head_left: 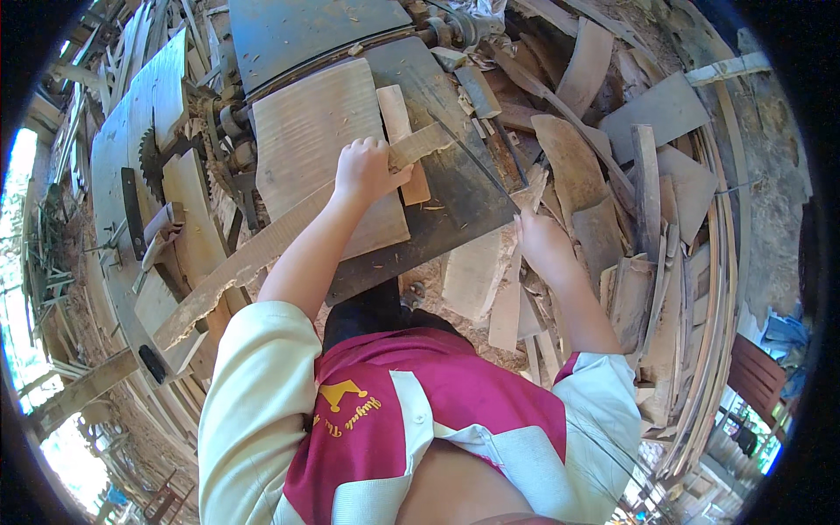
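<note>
My left hand [363, 172] is closed over a long, narrow wooden board [254, 249] with a rough, bark-like edge. The board slants from the lower left up across a dark metal machine table [394, 254]. Beneath it on that table lie a wide, ridged plank [306, 131] and a short wooden piece [395, 112]. At the table's right corner, my right hand [544, 241] has its fingers closed around a pale wood offcut [530, 191]. Its lower extent is partly hidden by the hand.
A toothed circular saw blade [152, 164] stands at the left beside a pale bench top [114, 184]. Beyond the table is a bluish metal plate [315, 35]. Scrap wood [569, 144] is heaped on the right, with long thin strips [719, 262] along its outer side.
</note>
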The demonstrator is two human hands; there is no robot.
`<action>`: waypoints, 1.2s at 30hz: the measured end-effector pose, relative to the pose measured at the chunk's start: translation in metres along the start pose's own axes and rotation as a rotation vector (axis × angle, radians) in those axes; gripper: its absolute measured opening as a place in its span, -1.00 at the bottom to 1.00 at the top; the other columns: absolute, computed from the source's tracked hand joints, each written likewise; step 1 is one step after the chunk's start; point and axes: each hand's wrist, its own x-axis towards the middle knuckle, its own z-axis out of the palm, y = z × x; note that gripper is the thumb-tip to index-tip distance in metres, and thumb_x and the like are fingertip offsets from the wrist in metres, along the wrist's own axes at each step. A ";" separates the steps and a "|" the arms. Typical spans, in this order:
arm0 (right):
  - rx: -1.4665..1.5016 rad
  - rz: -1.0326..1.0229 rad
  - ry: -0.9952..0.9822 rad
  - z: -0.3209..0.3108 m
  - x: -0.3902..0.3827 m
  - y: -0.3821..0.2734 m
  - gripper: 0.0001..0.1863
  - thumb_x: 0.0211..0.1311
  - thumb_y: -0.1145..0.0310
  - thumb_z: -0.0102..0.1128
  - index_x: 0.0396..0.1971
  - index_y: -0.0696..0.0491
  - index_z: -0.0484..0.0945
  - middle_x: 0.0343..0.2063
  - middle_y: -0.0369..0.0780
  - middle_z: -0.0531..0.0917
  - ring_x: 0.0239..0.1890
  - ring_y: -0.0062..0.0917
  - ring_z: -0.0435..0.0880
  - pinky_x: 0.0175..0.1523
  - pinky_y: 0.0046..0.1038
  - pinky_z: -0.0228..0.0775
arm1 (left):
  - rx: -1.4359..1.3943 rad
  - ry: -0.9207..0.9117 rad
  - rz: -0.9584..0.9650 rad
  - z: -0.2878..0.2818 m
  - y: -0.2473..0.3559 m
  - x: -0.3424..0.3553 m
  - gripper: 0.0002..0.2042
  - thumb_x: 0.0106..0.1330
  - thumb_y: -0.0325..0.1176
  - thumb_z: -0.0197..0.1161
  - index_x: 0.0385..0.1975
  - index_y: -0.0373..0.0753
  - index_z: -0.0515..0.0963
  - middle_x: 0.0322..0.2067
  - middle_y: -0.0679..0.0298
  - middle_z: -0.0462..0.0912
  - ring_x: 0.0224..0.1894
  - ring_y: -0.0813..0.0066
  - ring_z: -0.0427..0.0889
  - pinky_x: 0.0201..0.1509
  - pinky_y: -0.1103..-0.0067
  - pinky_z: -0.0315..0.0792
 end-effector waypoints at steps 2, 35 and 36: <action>0.001 -0.011 0.016 -0.013 0.000 -0.008 -0.74 0.25 0.26 -0.18 -0.43 0.17 0.38 -0.56 0.02 0.55 -0.45 -0.08 0.57 -0.34 -0.14 0.39 | -0.021 -0.016 0.001 0.000 0.000 0.000 -0.53 -0.09 0.10 0.22 -0.61 -0.29 0.48 -0.54 0.10 0.52 -0.40 0.17 0.53 -0.29 0.39 0.41; -0.014 -0.103 -0.073 -0.018 0.064 -0.029 -0.77 0.21 0.38 -0.20 -0.39 0.20 0.43 -0.52 0.06 0.57 -0.41 -0.09 0.58 -0.29 -0.18 0.41 | -0.025 -0.028 0.011 0.003 0.000 0.001 -0.53 -0.05 0.10 0.20 -0.59 -0.31 0.49 -0.54 0.10 0.51 -0.38 0.16 0.52 -0.26 0.38 0.39; -0.017 -0.112 -0.073 -0.010 0.071 -0.029 -0.77 0.21 0.38 -0.20 -0.39 0.20 0.43 -0.52 0.06 0.57 -0.41 -0.09 0.58 -0.29 -0.18 0.41 | -0.013 -0.013 0.013 0.005 0.001 0.000 -0.53 -0.07 0.10 0.20 -0.60 -0.29 0.50 -0.55 0.13 0.51 -0.39 0.19 0.52 -0.27 0.40 0.37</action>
